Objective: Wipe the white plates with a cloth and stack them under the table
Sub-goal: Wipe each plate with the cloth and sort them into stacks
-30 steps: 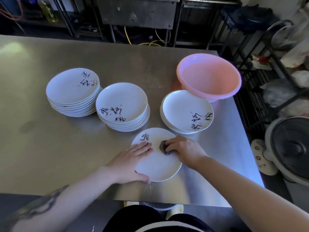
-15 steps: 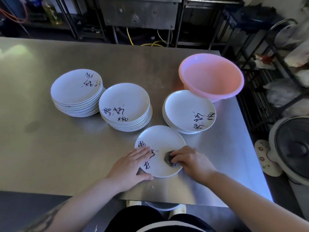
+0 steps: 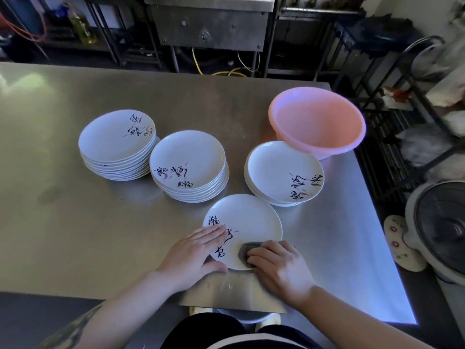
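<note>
Stainless steel runs out ahead of me, a wide counter in a dim kitchen, with metal racks and cables behind it. One white plate with brush lettering lies flat at the near edge, right in front of me. My left hand rests on its left rim, fingers straight and laid flat across the lettering, thumb hooked along the near edge to steady it. My right hand curls its fingers over a small grey cloth, and that grip presses the cloth onto the near right part of the plate.

Most of the plate's face lies away from the cloth, forward and to the left, so I judge the wiping has to travel that way. The right hand is the one placed for it.

Three stacks wait beyond: a tall left stack, a middle stack and a low right stack touching or just beside a pink basin. I cannot see any shelf under the counter.
</note>
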`<state>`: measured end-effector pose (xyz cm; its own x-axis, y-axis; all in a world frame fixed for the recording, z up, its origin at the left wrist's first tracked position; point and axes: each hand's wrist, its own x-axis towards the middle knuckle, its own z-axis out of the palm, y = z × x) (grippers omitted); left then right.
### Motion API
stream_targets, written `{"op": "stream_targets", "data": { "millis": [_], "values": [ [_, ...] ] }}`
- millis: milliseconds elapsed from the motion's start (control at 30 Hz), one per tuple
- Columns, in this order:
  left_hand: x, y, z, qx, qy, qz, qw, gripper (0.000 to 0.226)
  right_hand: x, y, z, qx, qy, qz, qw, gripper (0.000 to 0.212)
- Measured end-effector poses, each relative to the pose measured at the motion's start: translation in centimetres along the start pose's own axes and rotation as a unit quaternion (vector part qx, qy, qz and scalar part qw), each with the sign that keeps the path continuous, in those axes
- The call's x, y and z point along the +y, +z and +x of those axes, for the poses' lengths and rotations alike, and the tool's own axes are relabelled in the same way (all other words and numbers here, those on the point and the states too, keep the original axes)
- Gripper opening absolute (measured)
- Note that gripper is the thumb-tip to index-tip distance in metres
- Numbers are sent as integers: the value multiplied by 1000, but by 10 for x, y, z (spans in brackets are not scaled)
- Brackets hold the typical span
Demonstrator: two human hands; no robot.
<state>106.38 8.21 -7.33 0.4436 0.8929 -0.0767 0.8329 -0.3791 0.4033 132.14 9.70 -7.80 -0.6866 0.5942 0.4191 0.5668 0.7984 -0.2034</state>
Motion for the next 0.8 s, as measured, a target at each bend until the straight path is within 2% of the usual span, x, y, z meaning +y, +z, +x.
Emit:
{"op": "stream_targets", "data": {
  "millis": [67, 133, 233, 267, 333, 400, 467, 533, 600, 667, 700, 767, 800],
  "values": [
    [0, -11, 0, 31, -6, -77, 997, 79, 2, -20, 15, 14, 2, 38, 999, 10],
    [5, -29, 2, 83, -33, -192, 977, 63, 5, -45, 38, 21, 45, 99, 994, 14],
    [21, -60, 12, 178, -104, -369, 906, 26, 10, -80, 74, 6, 168, 225, 960, 10],
    [27, -67, 16, 202, -115, -409, 883, 20, 12, -89, 84, -3, 210, 265, 941, 4],
    [34, -76, 24, 228, -123, -458, 851, 22, 12, -100, 94, -29, 277, 338, 899, 12],
    [36, -79, 28, 233, -119, -475, 840, 22, 13, -104, 94, -40, 308, 389, 868, 20],
    [36, -84, 28, 233, -122, -497, 827, 13, 14, -109, 92, -38, 325, 418, 847, 19],
    [28, -86, 24, 247, -140, -544, 790, 20, 18, -118, 93, -27, 348, 459, 817, 11],
    [16, -86, 22, 241, -153, -596, 750, 51, 22, -129, 98, -11, 350, 498, 793, 8],
    [10, -82, 21, 219, -151, -642, 719, 80, 23, -138, 104, 9, 347, 543, 765, 18],
    [10, -79, 22, 211, -149, -659, 706, 87, 23, -139, 106, 20, 349, 566, 746, 21],
    [17, -74, 27, 195, -160, -690, 679, 82, 23, -139, 110, 39, 359, 600, 714, 25],
    [20, -70, 29, 196, -168, -705, 660, 65, 23, -138, 111, 47, 367, 614, 698, 26]
  ]
}}
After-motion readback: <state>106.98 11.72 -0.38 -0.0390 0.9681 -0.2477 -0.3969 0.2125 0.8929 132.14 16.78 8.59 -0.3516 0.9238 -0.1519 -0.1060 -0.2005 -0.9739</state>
